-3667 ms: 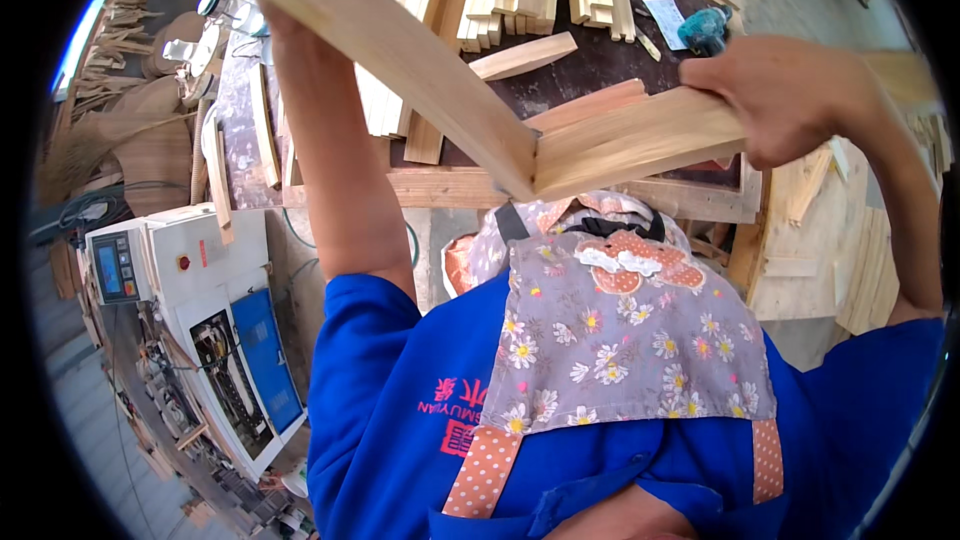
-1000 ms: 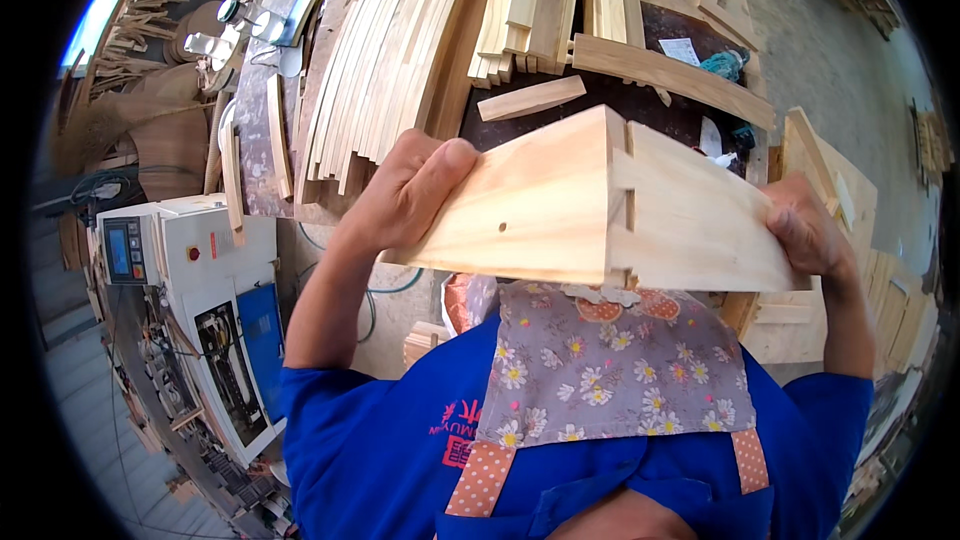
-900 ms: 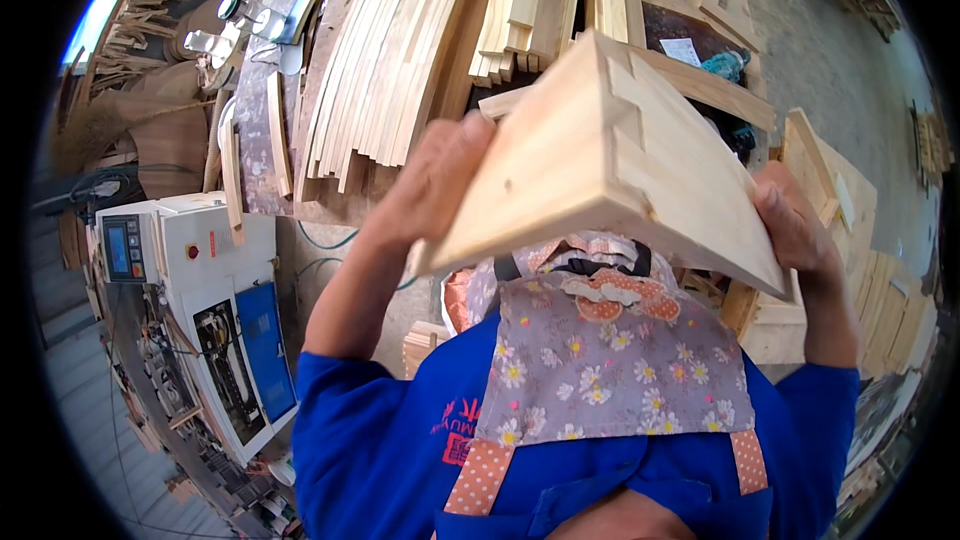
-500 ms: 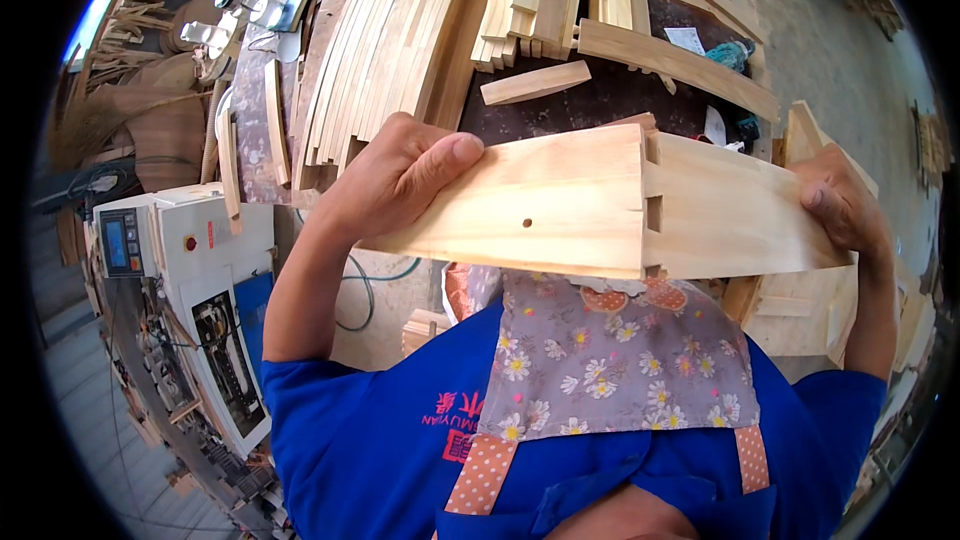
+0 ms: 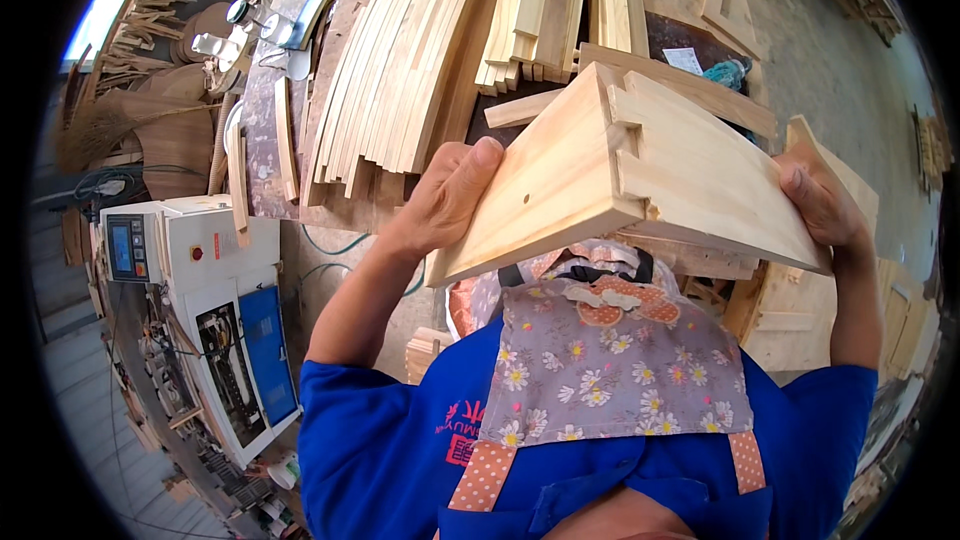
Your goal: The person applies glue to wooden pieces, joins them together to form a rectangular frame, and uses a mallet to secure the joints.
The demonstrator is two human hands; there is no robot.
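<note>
On the far left a white machine with a blue door and a small screen stands well below the work, and beyond it long pale wooden strips lie side by side on the workbench. The left hand holds the left end of the jointed wooden piece: the thumb lies on the top face and the other fingers go under the board, so I cannot tell how firmly they close. The piece is two light boards that meet at a corner with interlocking fingers, held up in the air in front of the flowered apron, tilted, not resting on anything. The right hand grips the right end, its fingers curled together over the edge. My judgement is that the joint is the weak place: if the two hands push or twist unequally, the corner can open or a finger of wood can split. The left grip looks light, so the board can also slide down toward the apron.
</note>
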